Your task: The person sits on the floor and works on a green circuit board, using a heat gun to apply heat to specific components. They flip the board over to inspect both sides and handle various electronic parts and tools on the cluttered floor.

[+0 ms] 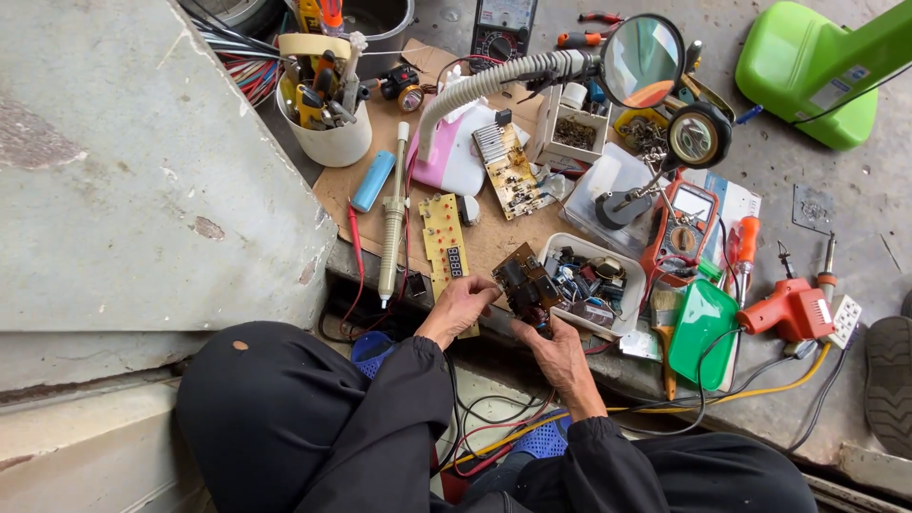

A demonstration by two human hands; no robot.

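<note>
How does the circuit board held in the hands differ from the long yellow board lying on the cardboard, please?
The held board is dark brown, squarish and crowded with bulky black parts; the long yellow board is narrow, pale and mostly flat. The first is gripped by the left hand and right hand; the second lies on the cardboard. Both are bare circuit boards.

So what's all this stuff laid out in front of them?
dark circuit board: one, brown-black, held in both hands
yellow circuit boards: two, on the cardboard
desoldering pump: one, cream, left of the boards
white cup: one, full of tools, top left
magnifier lamp: one, on a grey hose
parts tray: one, white, by the right hand
multimeter: one, orange, right
soldering gun: one, orange, far right
green dish: one, right
left hand: grip on board
right hand: grip on board
</note>
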